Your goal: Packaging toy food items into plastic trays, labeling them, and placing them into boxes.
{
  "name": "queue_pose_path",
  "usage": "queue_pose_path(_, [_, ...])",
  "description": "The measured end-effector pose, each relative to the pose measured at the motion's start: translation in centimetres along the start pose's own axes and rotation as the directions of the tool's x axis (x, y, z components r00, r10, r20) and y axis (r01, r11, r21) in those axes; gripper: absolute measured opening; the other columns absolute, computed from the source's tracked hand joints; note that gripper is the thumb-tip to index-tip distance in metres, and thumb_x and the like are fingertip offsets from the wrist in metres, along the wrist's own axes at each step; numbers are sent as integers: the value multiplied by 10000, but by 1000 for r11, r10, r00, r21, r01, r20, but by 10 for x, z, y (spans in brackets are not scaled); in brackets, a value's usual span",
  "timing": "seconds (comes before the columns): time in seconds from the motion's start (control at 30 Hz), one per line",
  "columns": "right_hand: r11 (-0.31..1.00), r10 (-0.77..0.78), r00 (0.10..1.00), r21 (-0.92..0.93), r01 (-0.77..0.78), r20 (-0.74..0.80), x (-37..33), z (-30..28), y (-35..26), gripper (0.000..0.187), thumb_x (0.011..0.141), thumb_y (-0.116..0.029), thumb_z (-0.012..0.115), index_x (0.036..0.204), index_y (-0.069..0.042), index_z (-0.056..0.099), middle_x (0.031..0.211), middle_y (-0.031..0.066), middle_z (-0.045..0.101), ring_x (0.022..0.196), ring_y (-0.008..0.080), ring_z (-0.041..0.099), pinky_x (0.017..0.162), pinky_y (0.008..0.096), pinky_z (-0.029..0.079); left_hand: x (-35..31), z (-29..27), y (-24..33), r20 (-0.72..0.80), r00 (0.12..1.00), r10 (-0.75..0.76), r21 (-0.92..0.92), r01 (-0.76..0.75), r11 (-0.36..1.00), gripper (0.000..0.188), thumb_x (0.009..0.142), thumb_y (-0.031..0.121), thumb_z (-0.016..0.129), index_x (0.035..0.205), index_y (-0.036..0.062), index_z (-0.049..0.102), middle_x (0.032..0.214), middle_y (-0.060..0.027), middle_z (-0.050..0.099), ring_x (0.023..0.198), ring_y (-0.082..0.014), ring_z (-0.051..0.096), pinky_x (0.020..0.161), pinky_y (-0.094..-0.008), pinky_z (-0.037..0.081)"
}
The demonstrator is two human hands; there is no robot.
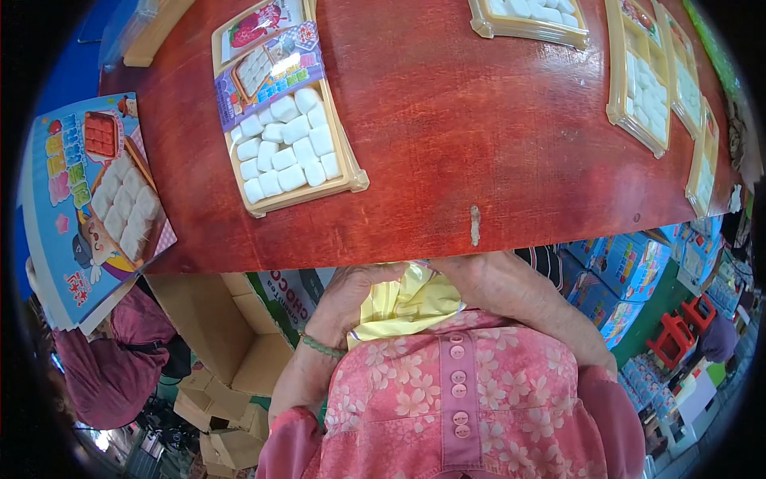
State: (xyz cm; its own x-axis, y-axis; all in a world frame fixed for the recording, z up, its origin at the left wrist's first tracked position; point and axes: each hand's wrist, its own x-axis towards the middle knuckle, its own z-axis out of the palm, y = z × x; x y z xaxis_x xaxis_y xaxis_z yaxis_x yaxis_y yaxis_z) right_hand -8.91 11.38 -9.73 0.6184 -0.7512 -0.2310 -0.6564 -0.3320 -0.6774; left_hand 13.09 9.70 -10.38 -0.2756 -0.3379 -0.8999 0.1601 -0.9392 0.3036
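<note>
Both of my hands are low at the table's near edge, against my lap, with a crumpled yellow plastic wrapper (411, 303) between them. My left hand (357, 286), with a green bead bracelet on its wrist, is closed on the wrapper's left side. My right hand (472, 273) closes on its upper right part, the fingers mostly hidden under the tabletop edge. Beyond my left hand, a tray of white marshmallow-like pieces (289, 144) lies on the red table (415, 160), with a purple printed band across it.
More wrapped trays (638, 88) line the table's right side, and another tray (531, 16) sits at the far edge. A stack of printed blue sheets (56, 176) overhangs the left corner. Below stand an open cardboard box (215, 319), blue cartons (630, 267) and red stools (674, 335).
</note>
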Motion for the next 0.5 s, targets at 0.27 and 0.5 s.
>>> queue_pose_path(0.27, [997, -2, 1000, -77, 0, -30, 2, -4, 0, 573, 870, -111, 562, 1408, 19, 414, 1214, 298, 567, 1152, 411, 576, 989, 482, 446, 2, -3, -4, 0, 1000, 18, -35, -18, 999, 355, 847, 1, 700, 1193, -10, 624, 1158, -82, 652, 1025, -190, 639, 858, -304, 513])
queue_pose_path(0.5, [992, -4, 1000, -125, 2, -15, 4, -8, 2, 489, 908, -162, 545, 1359, 11, 467, 1216, 282, 570, 1155, 403, 574, 985, 481, 447, 2, -1, -3, 23, 1000, -2, -86, 4, 996, 407, 846, -13, 694, 1241, 12, 600, 1178, -73, 645, 1058, -183, 625, 902, -310, 506])
